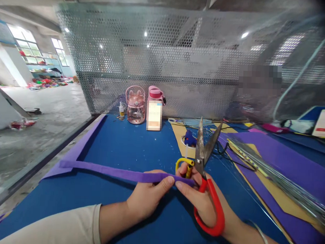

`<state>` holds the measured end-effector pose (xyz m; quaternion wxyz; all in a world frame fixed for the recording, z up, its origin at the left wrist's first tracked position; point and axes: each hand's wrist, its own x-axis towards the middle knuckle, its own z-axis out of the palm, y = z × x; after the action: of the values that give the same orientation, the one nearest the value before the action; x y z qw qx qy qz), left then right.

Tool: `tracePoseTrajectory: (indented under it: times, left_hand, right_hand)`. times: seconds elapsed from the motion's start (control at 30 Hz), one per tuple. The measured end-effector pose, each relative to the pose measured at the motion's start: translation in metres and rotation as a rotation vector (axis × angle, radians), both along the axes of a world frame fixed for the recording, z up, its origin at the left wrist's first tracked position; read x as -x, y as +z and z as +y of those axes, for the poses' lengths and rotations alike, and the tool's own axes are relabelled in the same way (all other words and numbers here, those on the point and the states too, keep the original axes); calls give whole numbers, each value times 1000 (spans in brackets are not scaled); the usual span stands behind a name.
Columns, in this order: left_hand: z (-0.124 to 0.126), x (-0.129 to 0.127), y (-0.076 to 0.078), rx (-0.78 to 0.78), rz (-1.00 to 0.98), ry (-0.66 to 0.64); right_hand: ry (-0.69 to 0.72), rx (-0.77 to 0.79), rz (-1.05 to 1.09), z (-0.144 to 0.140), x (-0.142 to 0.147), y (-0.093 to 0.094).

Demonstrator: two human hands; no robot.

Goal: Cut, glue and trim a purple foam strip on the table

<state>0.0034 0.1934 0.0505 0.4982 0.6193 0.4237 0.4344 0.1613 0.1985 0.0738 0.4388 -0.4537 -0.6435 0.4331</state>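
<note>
A long, narrow purple strip (110, 171) stretches across the blue table from the left. My left hand (149, 196) pinches it near its right end, thumb on top. Just beside, my right hand (202, 200) is closed around a pair of scissors (200, 151), while its thumb and fingers also pinch the strip's end. The blades stand apart and point up and away from me. A red handle loop hangs over the right palm, and a yellow loop shows at the fingers. Larger purple material (70, 158) lies on the left under the strip's far end.
A pink-lidded clear bottle (136, 107), a pink bottle (155, 95) and a small dropper bottle (121, 110) stand at the back. A blue glue gun (190, 138) lies right of them. Purple sheets (291, 155) and clear-wrapped sticks (280, 183) cover the right. Perforated metal screen (164, 65) behind.
</note>
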Motion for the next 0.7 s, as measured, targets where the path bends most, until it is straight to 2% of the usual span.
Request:
tracePoseTrajectory:
  times: [0.1,0.13,0.17,0.2,0.23,0.27,0.33,0.4,0.47,0.5,0.57,0.6,0.67,0.7]
  left_hand:
    - [27,38,14,-447,467,-13]
    - [40,58,16,-544,675,120]
    - [52,78,16,-547,845,339]
    - [63,96,13,-461,976,527]
    - [72,112,8,-352,1056,641]
    - [78,123,2,-283,1096,637]
    - [83,128,-12,-331,1064,553]
    - [76,113,-19,-511,942,422]
    - [61,90,-18,-667,764,216]
    - [52,77,-15,-679,676,88]
    - [33,54,-6,-580,519,-122]
    - [25,44,-1,-504,442,-183]
    - [13,26,5,-324,266,-231]
    - [10,18,6,-205,182,-202]
  right_hand:
    - [-73,-44,14,4,-3,-7]
    - [-98,-47,33,6,-4,-10]
    - [-117,-39,44,9,-5,-14]
    - [-127,-22,43,12,-5,-18]
    - [-124,4,31,15,-6,-21]
    - [-111,32,13,18,-5,-23]
    - [-80,81,-7,20,-4,-24]
    - [-56,117,2,21,-3,-23]
    - [-60,145,37,20,-3,-20]
    - [-62,154,58,19,-2,-18]
    - [-51,160,100,17,-1,-16]
    - [-30,157,119,16,-1,-15]
    - [28,148,152,15,0,-13]
    - [53,146,169,14,1,-12]
